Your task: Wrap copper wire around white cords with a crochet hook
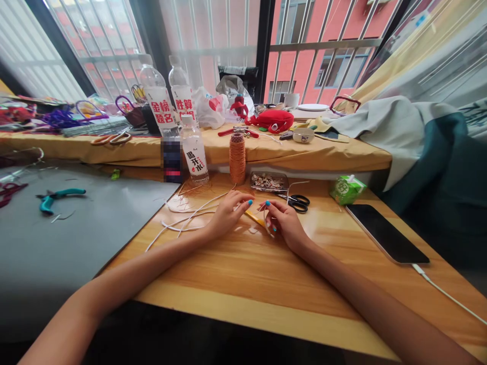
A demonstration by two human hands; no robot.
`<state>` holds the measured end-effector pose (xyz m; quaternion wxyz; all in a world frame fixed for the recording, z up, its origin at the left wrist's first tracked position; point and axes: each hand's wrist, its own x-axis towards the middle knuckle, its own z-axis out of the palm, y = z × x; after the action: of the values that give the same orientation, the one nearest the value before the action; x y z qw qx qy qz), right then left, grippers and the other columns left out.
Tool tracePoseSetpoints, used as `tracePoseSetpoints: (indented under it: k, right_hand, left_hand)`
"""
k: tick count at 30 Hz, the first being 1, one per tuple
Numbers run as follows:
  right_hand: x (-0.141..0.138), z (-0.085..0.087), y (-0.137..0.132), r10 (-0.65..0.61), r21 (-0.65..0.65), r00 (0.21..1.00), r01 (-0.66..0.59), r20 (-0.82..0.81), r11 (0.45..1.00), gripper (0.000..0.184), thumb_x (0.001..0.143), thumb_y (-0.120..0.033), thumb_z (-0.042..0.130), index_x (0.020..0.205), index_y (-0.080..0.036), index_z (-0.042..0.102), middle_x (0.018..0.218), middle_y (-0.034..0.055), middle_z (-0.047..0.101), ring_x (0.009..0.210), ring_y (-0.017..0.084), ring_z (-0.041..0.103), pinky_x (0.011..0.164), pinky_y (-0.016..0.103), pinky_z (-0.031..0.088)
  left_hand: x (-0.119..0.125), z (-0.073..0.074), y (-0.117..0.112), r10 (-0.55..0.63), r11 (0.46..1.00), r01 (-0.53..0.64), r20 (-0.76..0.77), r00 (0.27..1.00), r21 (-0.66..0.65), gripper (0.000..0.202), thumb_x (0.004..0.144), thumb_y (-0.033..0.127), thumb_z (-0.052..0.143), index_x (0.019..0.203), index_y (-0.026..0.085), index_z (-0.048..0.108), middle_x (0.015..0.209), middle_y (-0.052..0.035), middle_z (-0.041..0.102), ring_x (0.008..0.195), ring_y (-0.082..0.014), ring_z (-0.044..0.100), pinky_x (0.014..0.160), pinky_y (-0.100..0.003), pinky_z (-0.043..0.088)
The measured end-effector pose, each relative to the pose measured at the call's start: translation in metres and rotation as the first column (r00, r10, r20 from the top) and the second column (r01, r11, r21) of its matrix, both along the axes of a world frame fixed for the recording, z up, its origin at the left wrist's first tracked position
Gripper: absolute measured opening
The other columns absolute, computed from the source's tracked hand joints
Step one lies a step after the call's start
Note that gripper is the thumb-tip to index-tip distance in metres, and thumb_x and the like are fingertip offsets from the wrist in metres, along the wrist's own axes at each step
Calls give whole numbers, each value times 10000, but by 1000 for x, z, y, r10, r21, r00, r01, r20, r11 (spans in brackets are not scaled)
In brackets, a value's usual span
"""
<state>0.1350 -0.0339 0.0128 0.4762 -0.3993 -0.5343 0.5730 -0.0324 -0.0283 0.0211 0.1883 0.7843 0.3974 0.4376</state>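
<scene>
Over the wooden table, my left hand [227, 213] has its thumb and fingertips pressed together in a pinch. Whatever lies between them is too small to make out. Close by on its right, my right hand [285, 223] is closed on a thin pale cord [265, 221], which curves down past the fingers. A slim yellow stick [254, 218] lies between the two hands, partly hidden. White cord [186, 219] lies in loose loops left of my left hand. Just beyond the hands stand a cone of orange thread [237, 159] and a clear tray [269, 181] of small pale pieces.
Black-handled scissors [299, 203] lie behind my right hand. To the right are a green carton [347, 190] and a phone [386, 233] with a charging cable. A water bottle [195, 157] stands at the back. Teal pliers [57, 197] rest on the grey mat [76, 243].
</scene>
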Motion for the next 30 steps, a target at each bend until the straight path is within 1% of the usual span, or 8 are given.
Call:
tracePoseSetpoints:
  k: [3,5,10,13,17,23,27,30]
  right_hand:
    - [1,1,1,-26,15,999,27,-44,1000,274,697,-447,537,691,-173,554,377,-60,430,311,48,301,310,180,207]
    - [2,1,1,-46,7,996,46,-80,999,267,687,-438,553,691,-171,563,421,-49,468,318,42,308,307,180,199]
    - [5,1,4,-92,-61,974,81,-207,995,251,649,-402,596,765,-180,580,744,-5,617,328,11,302,308,189,215]
    - [7,0,7,-119,-90,959,99,-256,991,243,650,-375,599,786,-175,584,817,8,630,325,-1,287,307,189,210]
    - [9,-2,10,-158,-117,935,127,-316,985,235,623,-340,625,775,-164,594,804,6,638,326,-6,297,303,176,200]
    - [10,-2,11,-228,-184,887,166,-401,969,232,589,-308,645,766,-161,615,735,-14,637,336,-8,307,299,145,226]
    - [10,1,11,-235,-219,862,149,-450,964,176,610,-244,625,769,-168,633,693,-22,624,373,1,345,325,125,282]
    - [9,2,10,-214,-211,860,127,-464,969,143,626,-238,615,751,-172,639,679,-24,614,388,4,358,340,119,305]
  left_hand:
    - [1,1,0,28,998,-27,14,1000,-49,214,805,271,445,909,155,591,894,-54,602,833,-153,505,765,-266,370]
    - [1,1,1,36,996,-34,18,999,-78,214,801,273,448,899,152,594,878,-49,607,810,-151,510,746,-260,374]
    - [1,-1,4,16,993,-16,1,1000,-121,229,806,292,430,881,158,600,884,-43,610,835,-156,515,759,-260,369]
    - [-1,-2,5,-48,979,48,6,999,-199,255,813,304,413,933,154,581,857,-39,608,791,-145,527,724,-248,381]
    - [-2,-2,3,-183,946,185,32,983,-267,293,809,311,427,1038,154,521,754,-13,593,696,-117,524,640,-214,388]
    - [-2,0,3,-333,922,331,23,943,-203,273,824,244,405,1037,155,551,890,-54,608,826,-131,544,736,-231,397]
    - [-3,-1,5,-373,923,368,-26,928,-110,275,834,196,373,1000,148,586,932,-77,598,861,-136,529,754,-238,392]
    - [-3,-1,4,-381,922,374,-59,923,-100,256,821,205,412,1004,159,585,954,-73,594,867,-135,521,755,-238,391]
